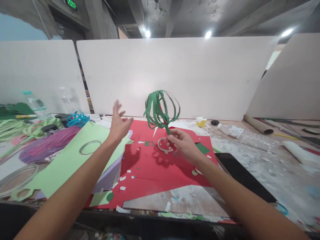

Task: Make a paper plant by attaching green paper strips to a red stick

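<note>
Near: red paper sheet (150, 173) is spread on the table, strewn with white scraps; a dark phone (240, 175) is set at its right edge. Middle: right hand (183, 145) is closed on the stem of the green paper-strip ball (161, 108), held upright over a tape ring (163, 145); the thin loops could be crushed or torn if pinched harder. Left hand (118, 125) is raised, fingers spread, holding nothing; a sweep rightward could flatten the loops. Far: white partition (175, 76).

A craft workshop booth: a paint-spattered bench (255, 156) strewn with coloured paper sheets (75, 156), paper scraps (122, 188) and a cardboard tube (257, 125), fenced by white partition boards (200, 76) under a bare concrete ceiling (190, 16).
</note>
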Motion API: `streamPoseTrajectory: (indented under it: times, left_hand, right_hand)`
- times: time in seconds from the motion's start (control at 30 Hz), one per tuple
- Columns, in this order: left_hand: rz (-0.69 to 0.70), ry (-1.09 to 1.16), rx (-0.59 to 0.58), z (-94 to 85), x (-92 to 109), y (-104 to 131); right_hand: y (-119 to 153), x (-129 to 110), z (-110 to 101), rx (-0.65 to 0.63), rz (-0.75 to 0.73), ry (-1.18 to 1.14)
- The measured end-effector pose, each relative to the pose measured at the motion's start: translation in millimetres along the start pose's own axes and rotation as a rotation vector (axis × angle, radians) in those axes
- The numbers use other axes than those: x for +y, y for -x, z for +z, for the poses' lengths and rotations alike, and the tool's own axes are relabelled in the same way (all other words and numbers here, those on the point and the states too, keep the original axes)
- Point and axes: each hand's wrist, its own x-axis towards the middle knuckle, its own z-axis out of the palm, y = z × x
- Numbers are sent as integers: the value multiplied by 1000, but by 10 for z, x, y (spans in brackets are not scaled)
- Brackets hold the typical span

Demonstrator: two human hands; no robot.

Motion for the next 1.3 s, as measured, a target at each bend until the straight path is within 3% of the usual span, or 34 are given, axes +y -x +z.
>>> streamPoseTrajectory:
  times: [0.03, 0.1, 0.17, 0.23, 0.33, 0.5, 0.63, 0.73, 0.97, 1.07, 1.2, 1.3]
  left_hand:
    - [-130, 68, -72, 84, 32, 88]
    - [-343, 226, -471, 288, 116, 311]
    - [-374, 339, -613, 496, 215, 528]
    - [-359, 456, -644, 656, 299, 667]
    - [-392, 491, -541, 758, 343, 700]
    - [-362, 422, -359, 709, 253, 611]
    - [-429, 393, -401, 690, 222, 651]
    - [-400, 391, -396, 691, 245, 688]
    - [-377, 460, -484, 649, 284, 733]
    - [-364, 478, -499, 633, 251, 719]
    - [-385, 483, -427, 636, 206, 688]
    - [-420, 498, -416, 669, 208, 708]
  right_hand:
    - [-6, 20, 23, 41, -33, -2]
    - [-1, 33, 69, 81, -68, 19]
    - [18, 15, 109, 88, -90, 52]
    - [40, -12, 137, 91, -117, 90]
    - [57, -32, 149, 114, -130, 134]
    - [59, -7, 125, 143, -87, 242]
    - [79, 4, 158, 146, -41, 295]
    - [95, 33, 200, 161, -22, 291]
    - [85, 123, 242, 132, -119, 217]
    - [88, 101, 234, 64, -106, 246]
    - [108, 101, 219, -105, -66, 404]
    - [125, 138, 233, -88, -126, 532]
